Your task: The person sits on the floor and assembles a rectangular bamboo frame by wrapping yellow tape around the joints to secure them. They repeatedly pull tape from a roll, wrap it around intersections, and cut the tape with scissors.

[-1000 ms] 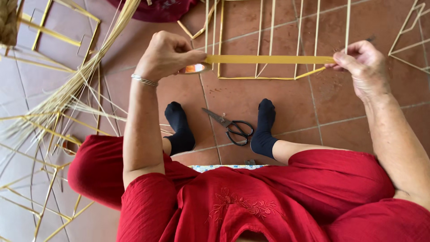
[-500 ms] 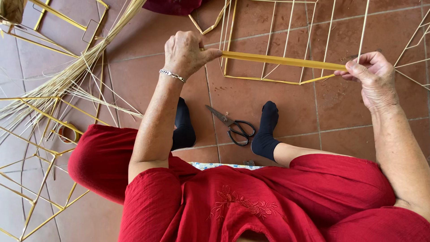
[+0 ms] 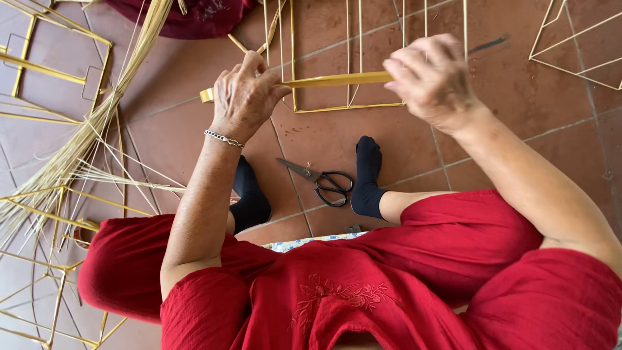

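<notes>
A flat yellow strip (image 3: 337,80) stretches level between my two hands. My left hand (image 3: 247,97) pinches its left end, where a short curl of the strip (image 3: 207,94) sticks out beyond the fist. My right hand (image 3: 431,79) grips the right end. Behind the strip a frame of thin yellow sticks (image 3: 353,58) lies on the tiled floor. My feet in black socks (image 3: 368,178) rest below it, with black-handled scissors (image 3: 324,183) on the floor between them.
A bundle of pale straw stalks (image 3: 84,136) fans out at the left over more yellow stick frames (image 3: 45,65). Another stick frame (image 3: 576,45) lies at the upper right. A dark red cloth (image 3: 188,16) sits at the top. My lap is in red clothing.
My hands have come closer together, so the span of strip between them is shorter. The right hand moved left along the strip.
</notes>
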